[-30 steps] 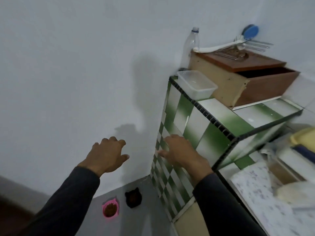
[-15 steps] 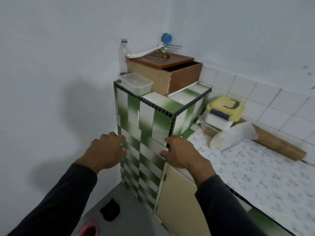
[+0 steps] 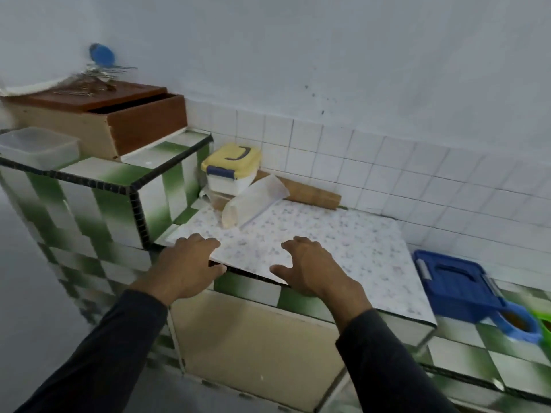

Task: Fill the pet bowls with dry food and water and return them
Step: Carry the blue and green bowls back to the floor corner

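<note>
My left hand (image 3: 187,263) and my right hand (image 3: 310,266) hover empty over the front edge of a speckled white counter slab (image 3: 343,242), fingers loosely bent. A blue bowl (image 3: 520,323) holding brown dry food sits on the green-tiled counter at the far right, beside a green bowl (image 3: 545,318) cut off by the frame edge. A blue lidded box (image 3: 453,284) stands just behind them. No bowls on the floor are in view.
A yellow-lidded container (image 3: 231,168), a white bag (image 3: 253,201) and a wooden rolling pin (image 3: 310,193) lie at the back of the slab. A raised tiled block (image 3: 119,186) on the left carries a clear tub (image 3: 38,147) and a wooden drawer box (image 3: 119,120). A cupboard door (image 3: 256,347) is below.
The view has swung right, from the floor corner with the pink and black bowls to the counter. Both hands moved with it, from beside the tiled block to over the slab's edge.
</note>
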`<state>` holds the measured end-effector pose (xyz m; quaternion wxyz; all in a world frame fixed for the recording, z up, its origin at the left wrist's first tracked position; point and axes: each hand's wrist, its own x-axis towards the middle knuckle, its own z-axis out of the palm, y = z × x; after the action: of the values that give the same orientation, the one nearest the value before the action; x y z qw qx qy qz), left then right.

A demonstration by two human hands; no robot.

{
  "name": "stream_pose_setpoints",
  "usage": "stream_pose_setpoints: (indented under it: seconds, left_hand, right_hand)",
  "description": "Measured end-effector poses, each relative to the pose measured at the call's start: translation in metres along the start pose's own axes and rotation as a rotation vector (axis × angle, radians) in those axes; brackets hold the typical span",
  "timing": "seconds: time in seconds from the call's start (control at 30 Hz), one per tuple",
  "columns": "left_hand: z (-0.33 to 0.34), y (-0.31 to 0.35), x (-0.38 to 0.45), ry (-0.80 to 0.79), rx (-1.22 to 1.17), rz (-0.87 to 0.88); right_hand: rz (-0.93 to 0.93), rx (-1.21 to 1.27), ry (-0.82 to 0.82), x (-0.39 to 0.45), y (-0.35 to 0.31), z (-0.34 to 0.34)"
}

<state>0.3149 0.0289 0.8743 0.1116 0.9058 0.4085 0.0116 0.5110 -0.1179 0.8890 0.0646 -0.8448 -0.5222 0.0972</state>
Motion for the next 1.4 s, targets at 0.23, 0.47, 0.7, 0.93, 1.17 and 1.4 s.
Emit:
stream_pose_setpoints:
  seconds: [0.23, 0.47, 0.7, 0.93, 1.17, 1.4]
  left_hand:
    - [0.049, 0.147, 0.01, -0.065, 0.0, 0.17]
    - [0.09, 0.279, 0.009, -0.115, 0.021, 0.33]
    - [0.132, 0.392, 0.012, -0.195, 0.074, 0.518]
    - [0.169, 0.502, 0.017, -0.248, 0.076, 0.707]
    - [0.204, 0.603, 0.039, -0.283, 0.095, 0.851]
    - [0.227, 0.695, 0.075, -0.311, 0.109, 0.918]
  right_hand:
    - [0.176, 0.033, 0.011, -0.076, 0.141, -0.011]
    - [0.326, 0.06, 0.06, -0.146, 0.258, -0.01]
    - [0.531, 0.095, 0.091, -0.216, 0.347, -0.006]
    - [0.742, 0.128, 0.116, -0.277, 0.429, 0.001]
    - [0.903, 0.138, 0.112, -0.303, 0.51, 0.0]
    - [0.978, 0.173, 0.099, -0.299, 0.595, -0.008]
